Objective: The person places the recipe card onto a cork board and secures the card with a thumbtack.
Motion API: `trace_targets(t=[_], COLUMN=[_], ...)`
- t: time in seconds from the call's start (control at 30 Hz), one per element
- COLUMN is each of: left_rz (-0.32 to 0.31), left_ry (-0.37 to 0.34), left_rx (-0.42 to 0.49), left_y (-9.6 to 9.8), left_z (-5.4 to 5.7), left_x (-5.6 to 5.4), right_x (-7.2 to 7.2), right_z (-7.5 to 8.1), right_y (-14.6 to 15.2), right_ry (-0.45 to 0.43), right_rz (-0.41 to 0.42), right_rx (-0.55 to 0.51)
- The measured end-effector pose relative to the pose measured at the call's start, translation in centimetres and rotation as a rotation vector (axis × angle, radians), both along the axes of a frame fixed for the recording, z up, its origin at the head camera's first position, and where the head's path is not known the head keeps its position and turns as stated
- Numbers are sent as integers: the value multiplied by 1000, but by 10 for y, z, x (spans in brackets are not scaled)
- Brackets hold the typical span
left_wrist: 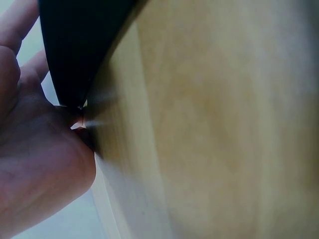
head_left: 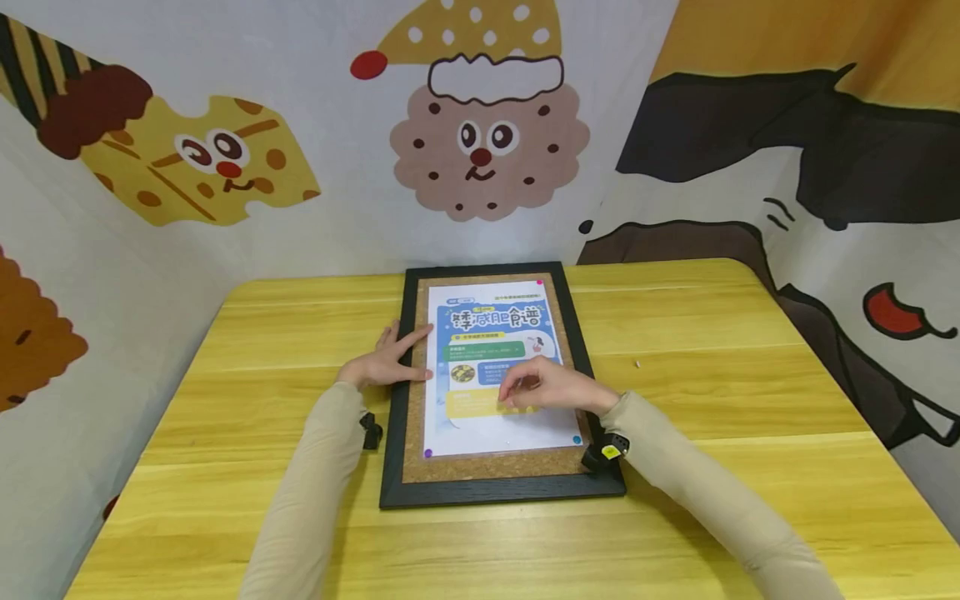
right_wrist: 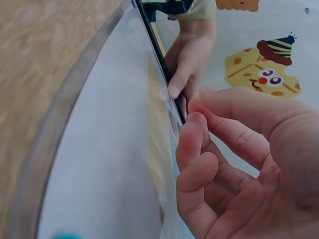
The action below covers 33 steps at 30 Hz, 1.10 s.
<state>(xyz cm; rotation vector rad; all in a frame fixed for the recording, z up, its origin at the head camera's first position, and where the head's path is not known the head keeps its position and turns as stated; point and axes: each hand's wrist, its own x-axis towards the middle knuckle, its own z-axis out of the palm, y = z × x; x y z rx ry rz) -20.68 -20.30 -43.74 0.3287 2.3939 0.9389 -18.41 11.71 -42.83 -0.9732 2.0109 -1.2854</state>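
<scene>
A sheet of printed paper (head_left: 487,429) in blue, white and yellow lies on a black-framed cork board (head_left: 495,469). Colored pins mark three of its corners: a pink pin (head_left: 539,282), a purple pin (head_left: 428,453) and a blue pin (head_left: 577,439). My left hand (head_left: 386,358) reaches over the frame's left side, its fingers spread and fingertips at the paper's left edge. Over the paper's lower middle is my right hand (head_left: 555,385), thumb and fingertips drawn together. In the right wrist view these fingertips (right_wrist: 199,117) meet; I cannot tell whether something tiny is between them.
The board rests on a yellow wood-grain table (head_left: 697,333), reaching close to its back edge. A tiny pale speck (head_left: 637,364) lies right of the frame. Behind the table hangs a cloth (head_left: 337,242) printed with cartoon food. Each wrist wears a small black camera (head_left: 371,431).
</scene>
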Motion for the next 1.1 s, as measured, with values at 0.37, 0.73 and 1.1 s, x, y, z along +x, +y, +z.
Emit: trace_targets(t=[0.37,0.73,1.1], left_rz=[-12,-4,-1], left_ry=[7,6,5], left_rx=[7,-11,-20], left_y=[1,0,0], left_z=[0,1,4], left_x=[0,1,1], right_x=[-4,-18,-25], right_z=[1,-1,-3], right_y=[27,45,64], right_ry=[33,93,109], right_rz=[-85,-178,-292], right_rx=[49,23,79])
